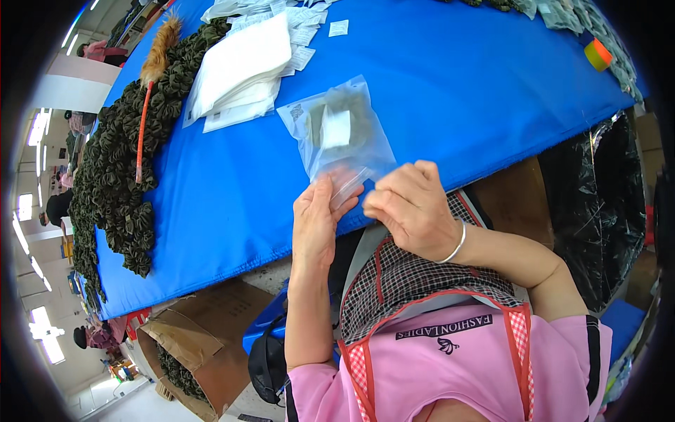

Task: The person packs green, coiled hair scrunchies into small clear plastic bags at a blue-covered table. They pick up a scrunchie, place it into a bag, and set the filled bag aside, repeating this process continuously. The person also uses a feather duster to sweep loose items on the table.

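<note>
A frosted zip bag (376,137) is held over the near edge of the blue table, its mouth toward me. Inside it lies a dark olive scrunchie (362,126) with a white label (336,130) on top. My left hand (320,218) pinches the bag near its mouth, thumb on the upper face. At the right end of the bag's mouth is my right hand (415,211), fingers curled closed against the bag's corner. Its fingertips are partly hidden by the hand itself.
A long heap of dark olive scrunchies (119,169) covers the table's left side, with a red stick (143,133) ending in a fluffy brown tuft on it. White bags (246,60) and small labels lie at the back. An orange-yellow tape roll (598,54) stands far right. Below is a cardboard box (204,330).
</note>
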`<action>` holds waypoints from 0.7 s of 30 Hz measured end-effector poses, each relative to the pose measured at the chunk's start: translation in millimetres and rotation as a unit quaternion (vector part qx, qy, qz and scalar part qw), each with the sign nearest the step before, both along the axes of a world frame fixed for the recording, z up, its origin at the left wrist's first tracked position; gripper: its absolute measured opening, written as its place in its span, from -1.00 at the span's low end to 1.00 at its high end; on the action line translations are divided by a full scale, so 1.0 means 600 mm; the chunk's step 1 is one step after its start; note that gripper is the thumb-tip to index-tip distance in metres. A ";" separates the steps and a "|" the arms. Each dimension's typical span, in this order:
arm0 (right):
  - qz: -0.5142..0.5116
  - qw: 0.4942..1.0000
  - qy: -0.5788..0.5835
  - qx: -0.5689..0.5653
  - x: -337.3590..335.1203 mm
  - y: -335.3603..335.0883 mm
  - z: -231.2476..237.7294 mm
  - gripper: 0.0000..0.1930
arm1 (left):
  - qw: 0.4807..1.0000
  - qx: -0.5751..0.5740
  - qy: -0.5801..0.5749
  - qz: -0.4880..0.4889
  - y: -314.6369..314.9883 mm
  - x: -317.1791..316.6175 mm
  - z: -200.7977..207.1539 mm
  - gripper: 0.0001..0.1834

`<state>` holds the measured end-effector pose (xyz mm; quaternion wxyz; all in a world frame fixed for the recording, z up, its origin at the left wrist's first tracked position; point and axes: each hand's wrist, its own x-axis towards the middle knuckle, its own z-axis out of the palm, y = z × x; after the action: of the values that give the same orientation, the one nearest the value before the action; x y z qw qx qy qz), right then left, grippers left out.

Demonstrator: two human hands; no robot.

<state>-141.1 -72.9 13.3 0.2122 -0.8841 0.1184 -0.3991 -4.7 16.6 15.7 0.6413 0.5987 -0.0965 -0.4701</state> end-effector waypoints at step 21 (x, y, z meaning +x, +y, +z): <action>-0.015 0.995 0.054 0.082 -0.090 -0.122 0.020 -0.91 | 0.997 0.028 -0.073 0.024 -0.007 0.009 -0.007 -0.63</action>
<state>-195.4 -146.0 25.4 0.2713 -0.8821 0.1748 -0.3432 0.8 12.4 11.3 0.6266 0.6513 -0.1158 -0.4120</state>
